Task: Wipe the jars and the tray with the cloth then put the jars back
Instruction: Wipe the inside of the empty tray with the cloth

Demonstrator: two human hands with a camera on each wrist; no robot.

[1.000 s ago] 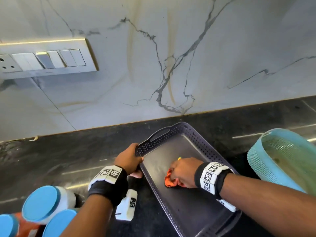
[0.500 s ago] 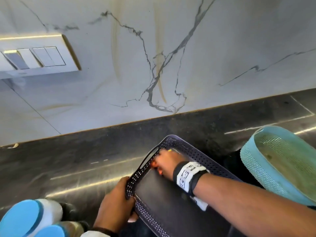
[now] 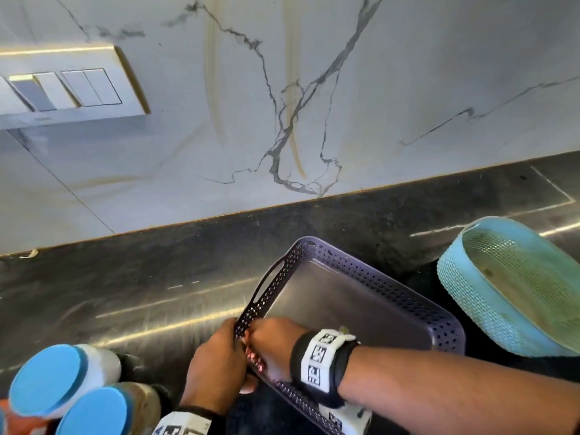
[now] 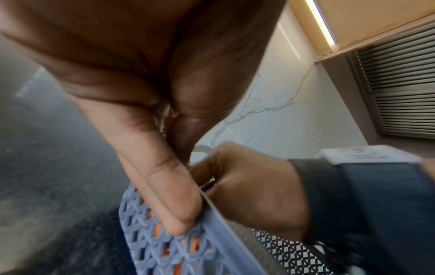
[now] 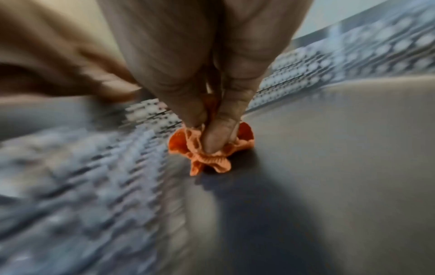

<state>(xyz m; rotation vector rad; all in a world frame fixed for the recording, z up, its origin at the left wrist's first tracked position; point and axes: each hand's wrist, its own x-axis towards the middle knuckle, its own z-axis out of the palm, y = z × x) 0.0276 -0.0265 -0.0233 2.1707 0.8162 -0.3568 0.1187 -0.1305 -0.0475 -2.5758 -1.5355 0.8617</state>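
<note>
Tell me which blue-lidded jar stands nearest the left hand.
The front jar, with brownish contents, nearest the left hand. The white jar stands farther left.

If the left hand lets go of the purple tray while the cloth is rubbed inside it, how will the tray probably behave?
The purple tray is probably light: its walls are thin, perforated plastic, and it is empty. It may slide on the glossy dark counter, which likely explains why the left hand grips its rim. The orange cloth, bunched by the right hand, looks floppy.
</note>
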